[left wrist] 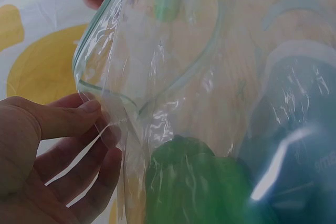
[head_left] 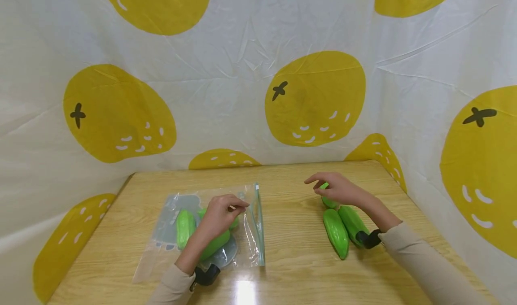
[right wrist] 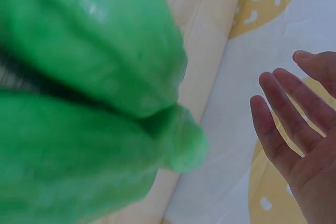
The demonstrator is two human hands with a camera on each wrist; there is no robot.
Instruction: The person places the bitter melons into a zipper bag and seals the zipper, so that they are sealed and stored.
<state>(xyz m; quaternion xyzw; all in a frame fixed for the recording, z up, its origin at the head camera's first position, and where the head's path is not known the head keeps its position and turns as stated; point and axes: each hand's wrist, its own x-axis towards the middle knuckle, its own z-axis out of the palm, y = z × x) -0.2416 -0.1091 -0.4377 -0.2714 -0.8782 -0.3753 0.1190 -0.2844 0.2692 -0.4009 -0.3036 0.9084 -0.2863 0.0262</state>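
Observation:
A clear zip bag (head_left: pixel 248 251) with a blue-grey print lies flat on the left of the table, its zip edge to the right. Glossy green vegetables (head_left: pixel 186 228) are inside it; their exact kind is unclear. Above the bag, my left hand (head_left: pixel 221 213) pinches its film near the zip edge between thumb and fingers, as the left wrist view shows. My right hand (head_left: pixel 337 188) is held over the right side, fingers loosely extended, with nothing in it. Under and beside it lie a pointed green vegetable (head_left: pixel 336 233), a second long one (head_left: pixel 352 222) and another partly hidden one (head_left: pixel 329 202).
The wooden table (head_left: pixel 291 233) has its back edge against a white cloth (head_left: pixel 226 112) printed with large yellow fruit. The cloth also hangs along both sides. Black straps (head_left: pixel 207 276) circle both wrists.

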